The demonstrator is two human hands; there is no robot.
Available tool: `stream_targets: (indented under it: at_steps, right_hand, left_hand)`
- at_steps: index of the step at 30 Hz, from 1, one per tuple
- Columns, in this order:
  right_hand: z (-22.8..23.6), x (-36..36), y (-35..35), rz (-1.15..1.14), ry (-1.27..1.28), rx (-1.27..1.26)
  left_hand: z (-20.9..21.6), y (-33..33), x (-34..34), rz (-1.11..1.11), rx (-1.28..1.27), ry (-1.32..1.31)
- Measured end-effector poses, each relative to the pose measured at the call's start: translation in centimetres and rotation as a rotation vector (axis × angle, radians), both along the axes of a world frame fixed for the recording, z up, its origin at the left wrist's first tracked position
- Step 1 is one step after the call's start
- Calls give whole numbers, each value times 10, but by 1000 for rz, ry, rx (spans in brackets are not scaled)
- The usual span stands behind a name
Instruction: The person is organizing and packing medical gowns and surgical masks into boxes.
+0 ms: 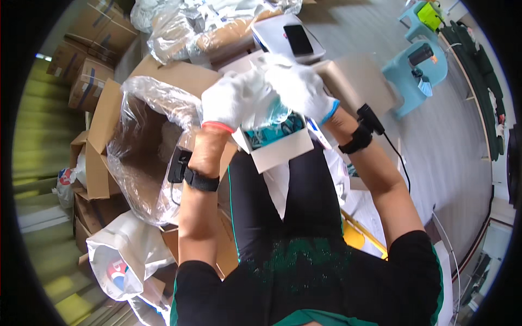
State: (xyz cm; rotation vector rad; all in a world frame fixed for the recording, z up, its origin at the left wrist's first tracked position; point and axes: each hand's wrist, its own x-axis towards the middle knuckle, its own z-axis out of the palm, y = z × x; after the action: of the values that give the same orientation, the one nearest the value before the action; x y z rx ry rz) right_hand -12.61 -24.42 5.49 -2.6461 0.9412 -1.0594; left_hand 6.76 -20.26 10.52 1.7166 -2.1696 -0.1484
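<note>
A person wearing white gloves is working over an open white box [285, 157] above the thighs, with a pale blue piece [276, 111] lying between the left hand [225, 103] and the right hand [296, 89]. The piece is sitting just below the fingers and over the box's opening, its thin white strands looping near the right hand. Teal items [272, 135] are filling the box beneath it, close to the near wall.

Bright glare and blur are washing out the fingertips, and the gloves are covering the piece's upper part as well as the box's far side. The outlines of the teal items are blending together, leaving single pieces hard to separate.

Both hands are bending their fingers inward and meeting, or nearly meeting, above the piece. How far each grip is closing, and whether either is pinching the piece, cannot be told.

To the left, a cardboard carton [98, 176] is standing open with a clear plastic liner [125, 157] spilling over its edge. Beyond the right hand, a black phone [298, 40] is lying on a pale surface.
</note>
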Motion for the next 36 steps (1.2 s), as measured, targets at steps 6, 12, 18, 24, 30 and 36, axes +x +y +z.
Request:
stream_targets:
  at_steps: [6,12,18,24,30,36]
  right_hand:
    - [-16,21,-15,21,-110,-97]
    - [-30,10,-14,-135,-163,-40]
    - [25,-15,7,-273,-76,-11]
    - [24,-5,-11,-188,495,-44]
    - [18,-24,6,-229,653,142]
    - [-17,-41,14,-96,-58,81]
  left_hand:
    - [-19,-22,19,-92,201,213]
    - [-15,3,4,-14,84,148]
    - [-36,-6,9,-29,-76,55]
    - [-33,-7,-15,-153,-141,42]
    - [-81,17,26,313,-205,852]
    - [-155,32,32,425,-53,834]
